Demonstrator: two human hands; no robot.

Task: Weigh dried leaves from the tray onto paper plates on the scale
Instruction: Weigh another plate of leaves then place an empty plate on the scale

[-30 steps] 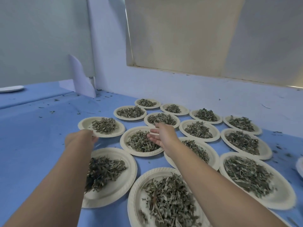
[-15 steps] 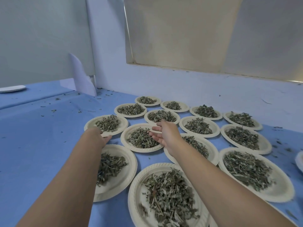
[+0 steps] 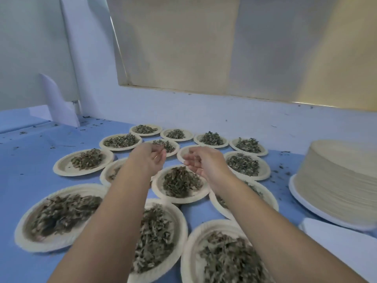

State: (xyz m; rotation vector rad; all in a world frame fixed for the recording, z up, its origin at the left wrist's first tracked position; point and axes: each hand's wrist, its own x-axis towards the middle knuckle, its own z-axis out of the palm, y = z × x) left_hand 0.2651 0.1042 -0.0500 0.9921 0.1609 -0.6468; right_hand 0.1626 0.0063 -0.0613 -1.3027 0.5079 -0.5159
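Several paper plates, each with a heap of dried leaves, lie in rows on the blue table (image 3: 26, 180). My left hand (image 3: 151, 158) and my right hand (image 3: 204, 162) hover side by side above the middle rows, palms turned toward each other, fingers loosely curled and holding nothing. Just below and between them lies one filled plate (image 3: 161, 190) with its leaves (image 3: 179, 180). Blurred larger plates, such as the plate (image 3: 22, 235) at the near left, lie under my forearms. No scale or tray is in view.
A tall stack of unused paper plates (image 3: 336, 180) stands at the right on a white plate. A white object (image 3: 336, 242) lies at the near right. A folded white sheet (image 3: 59, 105) stands at the back left by the wall. Leaf crumbs dot the table.
Both hands have lifted off the plates and drawn together above the middle rows. The view has swung right, bringing the stack of unused plates into sight.
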